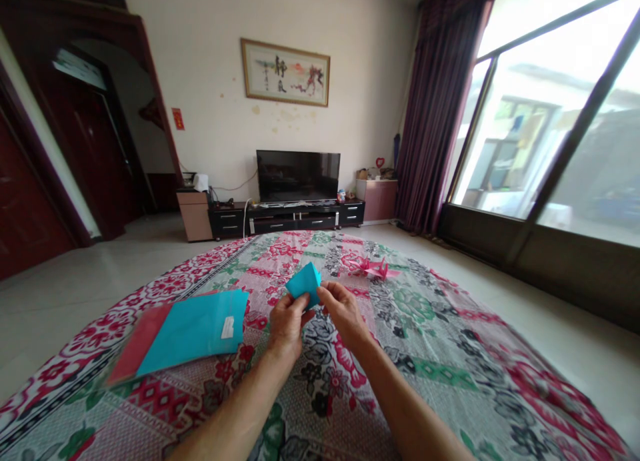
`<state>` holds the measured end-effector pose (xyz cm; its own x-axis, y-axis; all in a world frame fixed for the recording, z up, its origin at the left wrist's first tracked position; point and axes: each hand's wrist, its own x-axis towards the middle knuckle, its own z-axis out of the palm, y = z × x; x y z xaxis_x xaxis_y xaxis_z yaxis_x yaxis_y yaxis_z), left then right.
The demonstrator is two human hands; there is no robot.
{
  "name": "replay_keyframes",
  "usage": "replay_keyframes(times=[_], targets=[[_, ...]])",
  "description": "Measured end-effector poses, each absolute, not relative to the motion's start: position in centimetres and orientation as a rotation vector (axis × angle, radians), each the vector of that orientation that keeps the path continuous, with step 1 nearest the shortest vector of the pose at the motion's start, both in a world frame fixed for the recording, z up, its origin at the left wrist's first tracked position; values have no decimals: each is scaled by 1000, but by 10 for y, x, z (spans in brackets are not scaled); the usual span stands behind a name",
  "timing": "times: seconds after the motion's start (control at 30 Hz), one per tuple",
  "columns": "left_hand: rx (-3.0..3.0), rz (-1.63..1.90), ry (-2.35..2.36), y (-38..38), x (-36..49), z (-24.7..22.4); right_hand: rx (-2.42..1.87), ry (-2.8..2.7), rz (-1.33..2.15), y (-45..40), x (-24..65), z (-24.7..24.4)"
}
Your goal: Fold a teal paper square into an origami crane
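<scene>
A small folded piece of blue paper (303,281) is held up over the table, between both hands. My left hand (287,321) pinches its lower edge, thumb on the near face. At the paper's right edge, my right hand (341,306) grips it between thumb and fingers. The fingers behind the paper are partly hidden. Left of my hands lies a clear packet (195,331) with blue and red paper sheets and a white label. Beyond my right hand, pink folded paper figures (377,268) rest on the cloth.
A patterned red, green and grey tablecloth (430,354) covers the round table. Past its far edge stand a low black cabinet (295,221) and a television (299,176). A large window (540,134) and dark curtain (427,114) are on the right; doors are on the left.
</scene>
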<state>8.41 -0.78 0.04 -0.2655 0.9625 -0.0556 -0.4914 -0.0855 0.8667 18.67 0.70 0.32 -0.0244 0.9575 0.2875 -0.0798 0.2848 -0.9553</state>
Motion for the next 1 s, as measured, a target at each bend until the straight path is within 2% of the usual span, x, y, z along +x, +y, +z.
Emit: replay_keyframes(times=[0.23, 0.73, 1.0], targets=[[651, 1650, 997, -8, 86, -2, -903, -1303, 916, 12, 186, -2], [745, 1652, 948, -7, 86, -5, -910, -1277, 947, 7, 187, 4], [993, 1645, 1034, -5, 81, -10, -855, -1233, 956, 14, 187, 1]])
